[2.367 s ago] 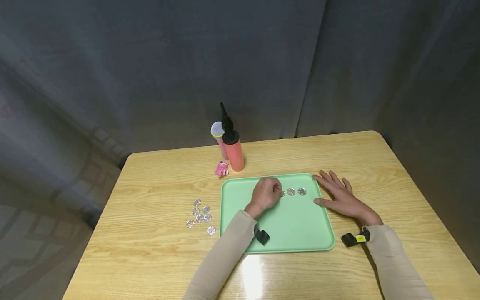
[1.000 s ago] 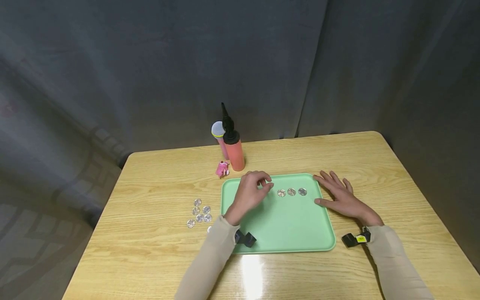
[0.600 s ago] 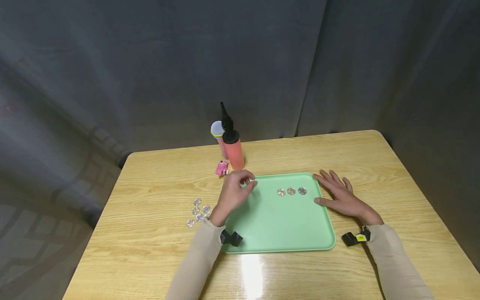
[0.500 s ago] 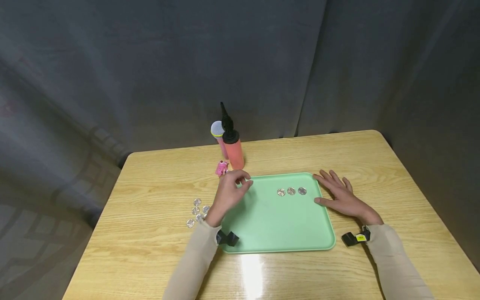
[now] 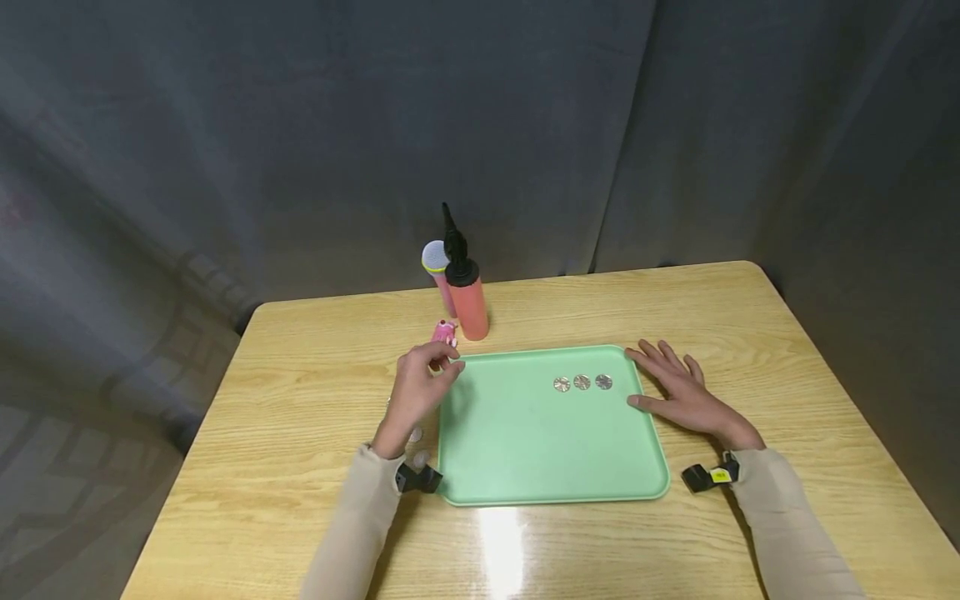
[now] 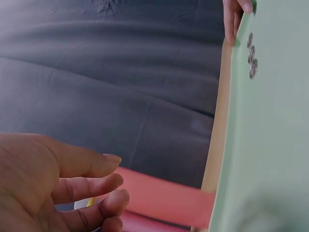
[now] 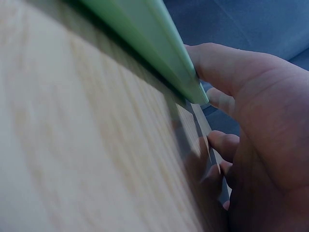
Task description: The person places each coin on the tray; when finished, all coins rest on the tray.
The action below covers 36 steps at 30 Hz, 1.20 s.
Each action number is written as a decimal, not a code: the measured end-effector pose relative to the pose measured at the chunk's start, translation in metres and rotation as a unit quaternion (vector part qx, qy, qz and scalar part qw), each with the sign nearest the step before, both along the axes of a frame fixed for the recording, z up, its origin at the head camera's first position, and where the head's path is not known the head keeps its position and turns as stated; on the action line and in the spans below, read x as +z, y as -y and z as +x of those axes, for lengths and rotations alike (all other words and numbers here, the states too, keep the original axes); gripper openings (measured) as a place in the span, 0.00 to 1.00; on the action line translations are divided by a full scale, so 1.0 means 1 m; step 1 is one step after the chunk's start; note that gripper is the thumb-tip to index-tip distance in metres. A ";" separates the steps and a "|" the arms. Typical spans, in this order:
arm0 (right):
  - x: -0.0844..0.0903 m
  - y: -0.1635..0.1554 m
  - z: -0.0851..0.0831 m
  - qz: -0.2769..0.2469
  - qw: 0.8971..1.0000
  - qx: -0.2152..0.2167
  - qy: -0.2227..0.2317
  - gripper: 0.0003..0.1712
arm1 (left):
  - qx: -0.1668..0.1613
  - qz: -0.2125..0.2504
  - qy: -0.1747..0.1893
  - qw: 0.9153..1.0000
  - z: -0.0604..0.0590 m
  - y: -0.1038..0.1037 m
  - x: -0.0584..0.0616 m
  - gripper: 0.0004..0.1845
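Observation:
My left hand (image 5: 420,387) hovers over the far left corner of a mint-green tray (image 5: 547,450), thumb and fingers loosely curved. In the left wrist view nothing shows between its fingertips. Three silver coin-like discs (image 5: 582,382) lie in a row on the tray's far right part. My right hand (image 5: 686,400) is spread at the tray's right side; its thumb touches the rim, as the right wrist view shows. Left of the tray lie loose silver discs (image 5: 416,434), mostly hidden under my left hand and wrist.
Behind the tray's left corner stands a red hand pump (image 5: 470,308) with a black nozzle. A toy microphone (image 5: 435,257) stands beside it, partly hidden. A small pink figure (image 5: 444,332) sits close to my left fingers. A dark curtain (image 5: 480,125) hangs behind the table.
My left hand has left the third disc in the row and moved left across the tray to its left edge, now covering most loose discs. My right hand stays in place.

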State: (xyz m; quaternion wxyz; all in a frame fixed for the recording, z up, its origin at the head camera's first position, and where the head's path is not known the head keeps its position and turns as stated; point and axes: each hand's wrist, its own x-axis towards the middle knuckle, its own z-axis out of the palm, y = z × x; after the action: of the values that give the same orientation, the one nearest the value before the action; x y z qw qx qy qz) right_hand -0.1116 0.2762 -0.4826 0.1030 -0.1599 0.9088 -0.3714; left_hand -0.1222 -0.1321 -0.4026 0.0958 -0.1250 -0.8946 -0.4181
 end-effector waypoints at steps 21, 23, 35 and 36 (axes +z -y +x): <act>-0.002 0.000 -0.001 0.005 1.000 -0.002 -0.004 0.46 | 0.088 -0.022 0.074 0.993 0.002 0.071 -0.023 0.07; -0.002 0.000 -0.001 0.005 1.000 -0.002 -0.005 0.46 | 0.093 -0.024 0.082 0.992 0.002 0.078 -0.026 0.07; -0.001 0.000 0.000 0.002 1.000 -0.002 -0.002 0.46 | 0.073 -0.031 0.161 0.984 0.004 0.108 -0.045 0.07; -0.001 0.000 0.000 0.001 1.000 -0.002 -0.002 0.46 | 0.073 -0.031 0.167 0.983 0.004 0.109 -0.046 0.07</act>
State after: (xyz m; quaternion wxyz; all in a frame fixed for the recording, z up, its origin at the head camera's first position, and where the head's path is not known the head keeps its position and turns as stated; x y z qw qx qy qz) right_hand -0.1118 0.2758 -0.4837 0.1005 -0.1587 0.9098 -0.3701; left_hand -0.1179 -0.2412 -0.4489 -0.0291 0.0090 -0.9174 -0.3967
